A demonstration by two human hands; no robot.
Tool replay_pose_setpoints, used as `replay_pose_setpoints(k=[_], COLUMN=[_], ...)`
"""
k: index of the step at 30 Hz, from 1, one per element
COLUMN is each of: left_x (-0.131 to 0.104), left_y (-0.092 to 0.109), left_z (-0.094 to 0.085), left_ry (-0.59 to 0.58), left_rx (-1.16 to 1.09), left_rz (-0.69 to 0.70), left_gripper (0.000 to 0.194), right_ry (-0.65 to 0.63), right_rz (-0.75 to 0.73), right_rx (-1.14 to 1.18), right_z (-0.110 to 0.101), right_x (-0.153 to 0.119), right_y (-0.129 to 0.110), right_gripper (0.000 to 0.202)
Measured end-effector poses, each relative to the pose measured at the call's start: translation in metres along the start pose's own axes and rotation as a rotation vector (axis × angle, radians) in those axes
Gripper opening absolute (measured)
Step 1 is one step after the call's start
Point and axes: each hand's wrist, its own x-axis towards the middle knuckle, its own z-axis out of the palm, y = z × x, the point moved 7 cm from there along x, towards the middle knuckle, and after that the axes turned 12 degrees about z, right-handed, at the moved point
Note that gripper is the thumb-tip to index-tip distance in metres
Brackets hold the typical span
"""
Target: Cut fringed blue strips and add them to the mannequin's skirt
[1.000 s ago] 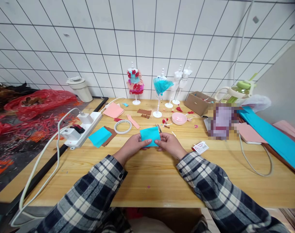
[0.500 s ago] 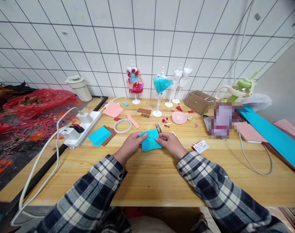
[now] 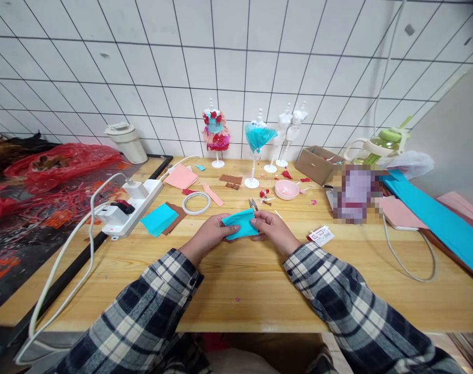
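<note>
Between both hands is a small rectangle of blue crepe paper, held over the wooden table. My left hand pinches its left part, thumb lying on the front face. At the right edge, my right hand grips it between thumb and fingers. Just behind the paper lie thread snips, their lower part hidden by the paper and hand. A roll of white tape and another blue paper piece on brown paper lie to the left.
Mini dress forms stand at the back, one in a ruffled paper dress, one with blue paper. A pink bowl and cardboard box are right of centre. A power strip with cables sits left; a tag lies right.
The blue crepe paper has tilted and looks shorter. My left thumb has slid inward and down across its face, while my right hand keeps its hold at the right edge.
</note>
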Motion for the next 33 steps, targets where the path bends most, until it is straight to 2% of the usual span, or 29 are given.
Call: replay_pose_setpoints(k=[3, 6, 10, 13, 17, 20, 23, 26, 28, 30, 33], left_x=[0.001, 0.000, -0.002, -0.002, -0.002, -0.001, 0.000, 0.001, 0.001, 0.000, -0.003], left_y=[0.001, 0.007, 0.012, 0.011, 0.017, 0.024, 0.026, 0.026, 0.025, 0.026, 0.023], left_z=[0.002, 0.001, 0.000, -0.001, 0.000, -0.002, -0.006, -0.007, -0.005, -0.004, -0.004], left_ry=[-0.024, 0.005, 0.050, 0.065, 0.050, 0.055, 0.087, 0.085, 0.063, 0.055, 0.104], left_rx=[-0.023, -0.065, -0.074, -0.050, 0.026, 0.135, 0.188, 0.245, 0.268, 0.233, 0.040], left_rz=[-0.005, 0.040, 0.072, 0.052, 0.105, 0.171, 0.177, 0.189, 0.199, 0.204, 0.148], left_gripper=[0.043, 0.050, 0.035, 0.022, 0.016, 0.016, 0.018, 0.018, 0.015, 0.020, 0.048], right_ry=[0.009, 0.017, -0.041, -0.072, -0.132, -0.135, -0.154, -0.178, -0.148, -0.110, -0.050], right_rz=[-0.008, -0.002, 0.019, 0.025, 0.116, 0.143, 0.162, 0.166, 0.127, 0.097, 0.053], right_rx=[0.011, 0.038, 0.101, 0.194, 0.258, 0.303, 0.337, 0.281, 0.222, 0.191, 0.181], right_z=[-0.002, -0.005, -0.002, -0.002, 0.001, 0.000, 0.002, 0.005, 0.004, 0.002, -0.004], right_x=[0.001, 0.001, -0.001, -0.001, 0.000, -0.001, -0.004, -0.005, -0.003, -0.002, 0.001], right_y=[0.000, 0.000, 0.001, 0.001, 0.007, 0.006, 0.005, 0.006, 0.006, 0.006, 0.004], right_gripper=[0.043, 0.040, 0.037, 0.025, 0.015, 0.025, 0.030, 0.038, 0.043, 0.048, 0.049])
